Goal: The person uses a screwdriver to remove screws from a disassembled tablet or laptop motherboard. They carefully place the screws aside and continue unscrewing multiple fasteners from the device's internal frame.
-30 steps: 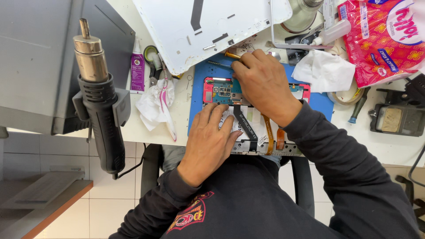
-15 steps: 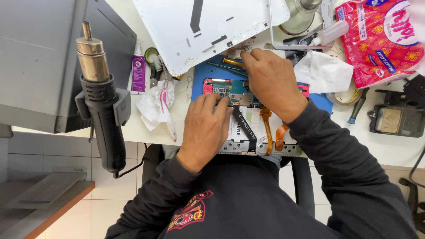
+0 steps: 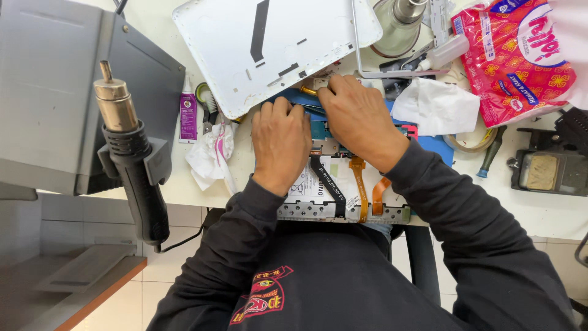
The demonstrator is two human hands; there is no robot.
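An opened tablet lies at the desk's near edge, showing a white battery, a black flex cable and orange flex cables. My left hand lies palm down on its upper left part, fingers together and curled at the far edge. My right hand is beside it over the tablet's top, fingers pinched on a small brass-tipped tool. The circuit board under both hands is mostly hidden. A blue mat lies under the tablet.
A white back cover leans behind the hands. A hot-air gun hangs on a grey station at left. Crumpled tissues, a pink tissue pack, a glue tube, a tape roll and a dark tray surround it.
My left hand has slid away from me up the tablet and now sits next to my right hand. The right hand stays at the top edge with the tool.
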